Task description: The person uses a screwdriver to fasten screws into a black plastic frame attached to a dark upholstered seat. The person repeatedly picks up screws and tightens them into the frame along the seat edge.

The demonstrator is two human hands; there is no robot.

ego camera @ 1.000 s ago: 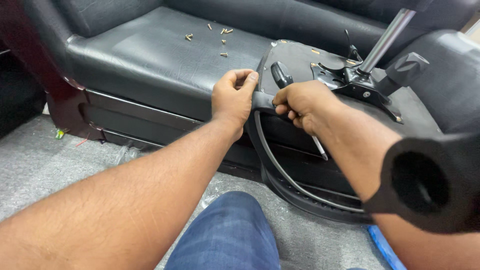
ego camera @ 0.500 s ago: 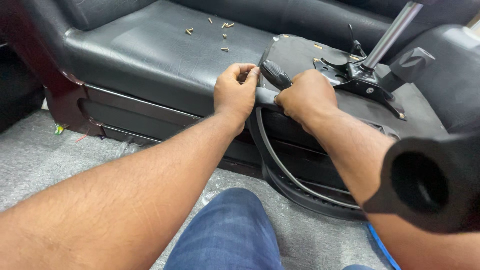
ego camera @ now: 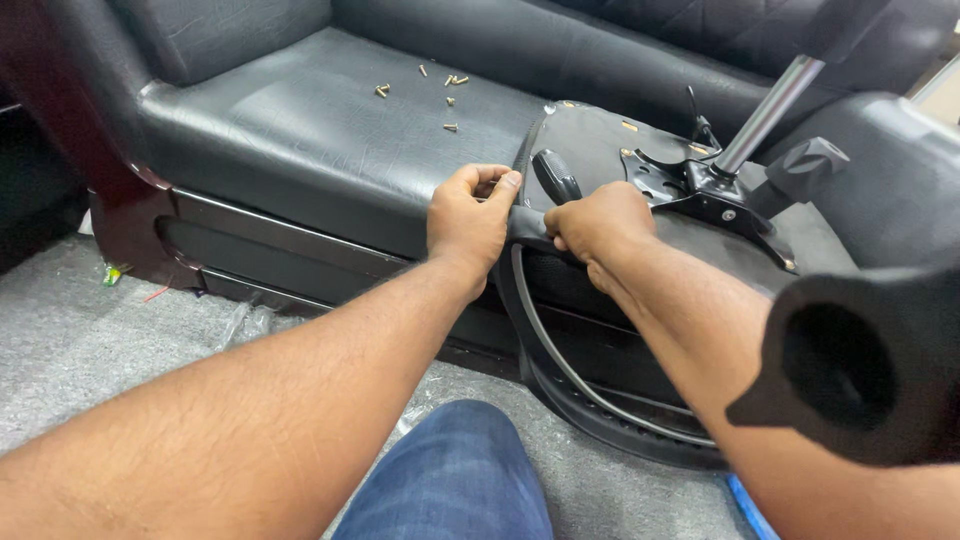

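Colours of an upturned office chair against a sofa.
Black chair seat point(ego camera: 600, 150), black sofa point(ego camera: 300, 120), brass screws point(ego camera: 450, 100), silver gas cylinder point(ego camera: 765, 115), speckled grey floor point(ego camera: 90, 340), blue jeans point(ego camera: 450, 480).

Black leather sofa point(ego camera: 300, 120) (dark wood frame) on grey carpet point(ego camera: 70, 340).

light: even, bright, from above | glare: soft sheen on sofa seat point(ego camera: 300, 120) | shadows: dark under the sofa front | focus: sharp at centre, armrest point(ego camera: 860, 370) at right edge blurred
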